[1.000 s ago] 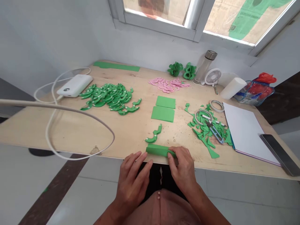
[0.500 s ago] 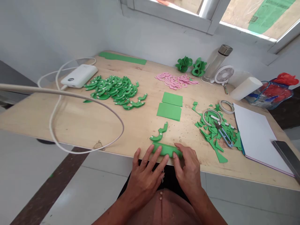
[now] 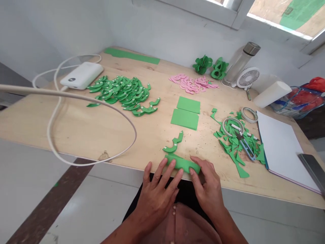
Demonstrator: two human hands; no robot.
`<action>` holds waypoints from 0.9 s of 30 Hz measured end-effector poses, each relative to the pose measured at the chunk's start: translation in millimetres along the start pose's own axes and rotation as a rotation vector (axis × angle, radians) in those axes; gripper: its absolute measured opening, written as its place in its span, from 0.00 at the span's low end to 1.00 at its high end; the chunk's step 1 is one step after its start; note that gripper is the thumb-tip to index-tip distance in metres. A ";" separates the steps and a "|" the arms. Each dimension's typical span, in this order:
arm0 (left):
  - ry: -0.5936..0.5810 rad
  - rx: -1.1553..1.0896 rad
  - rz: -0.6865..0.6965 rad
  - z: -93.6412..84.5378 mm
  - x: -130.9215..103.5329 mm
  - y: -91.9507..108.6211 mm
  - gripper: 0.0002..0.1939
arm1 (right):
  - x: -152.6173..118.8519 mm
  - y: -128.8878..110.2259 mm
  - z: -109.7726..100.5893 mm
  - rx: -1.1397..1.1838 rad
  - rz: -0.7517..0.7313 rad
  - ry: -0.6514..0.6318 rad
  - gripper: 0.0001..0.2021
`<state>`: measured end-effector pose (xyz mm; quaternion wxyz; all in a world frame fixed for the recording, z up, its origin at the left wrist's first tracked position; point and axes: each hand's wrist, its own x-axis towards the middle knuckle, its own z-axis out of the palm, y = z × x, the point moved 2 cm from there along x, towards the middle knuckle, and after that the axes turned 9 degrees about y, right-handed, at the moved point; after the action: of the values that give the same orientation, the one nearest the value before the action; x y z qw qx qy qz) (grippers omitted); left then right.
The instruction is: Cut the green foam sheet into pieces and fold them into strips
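Observation:
A folded strip of green paper [image 3: 183, 163] lies at the table's front edge, under both my hands. My left hand [image 3: 158, 193] has its fingers spread, with the fingertips pressing on the left and middle part of the strip. At the right end, my right hand [image 3: 206, 178] holds the strip between thumb and forefinger. Just behind the strip is a curvy green paper cutout [image 3: 174, 143] with small white tabs. Farther back lie two stacks of green paper rectangles, a front stack [image 3: 185, 119] and a rear stack [image 3: 188, 104].
At left are a heap of green cutouts [image 3: 122, 89], a white power bank [image 3: 82, 75] and a looping cable [image 3: 132, 135]. Pink cutouts [image 3: 191, 84] lie farther back. To the right are green scraps [image 3: 230, 140], blue-handled snips [image 3: 246, 149], tape [image 3: 249, 114] and white paper [image 3: 279, 145].
My right thumb and forefinger have shifted slightly right along the strip's end. My left fingers stay pressed on it. The whole view has tilted a little.

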<state>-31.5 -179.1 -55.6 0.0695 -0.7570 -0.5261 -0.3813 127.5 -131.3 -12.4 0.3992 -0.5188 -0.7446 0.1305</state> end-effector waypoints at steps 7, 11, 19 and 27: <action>-0.012 0.003 0.004 1.4 -4.7 1.1 0.23 | -1.5 0.2 -4.1 -0.035 -0.005 -0.017 0.14; -0.024 -0.004 0.001 0.5 -1.6 0.3 0.23 | -2.4 1.5 -3.9 -0.060 -0.036 -0.023 0.15; -0.053 0.016 0.012 -1.3 1.7 -0.9 0.22 | -6.2 4.9 -5.1 -0.069 -0.127 -0.026 0.15; -0.084 0.022 0.020 -0.8 2.2 -2.7 0.22 | -9.8 0.4 -5.5 -0.112 -0.171 -0.024 0.18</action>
<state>-33.9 -176.7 -54.4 0.0594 -0.7769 -0.5249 -0.3426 133.1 -140.9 -13.5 0.3701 -0.4734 -0.7971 0.0602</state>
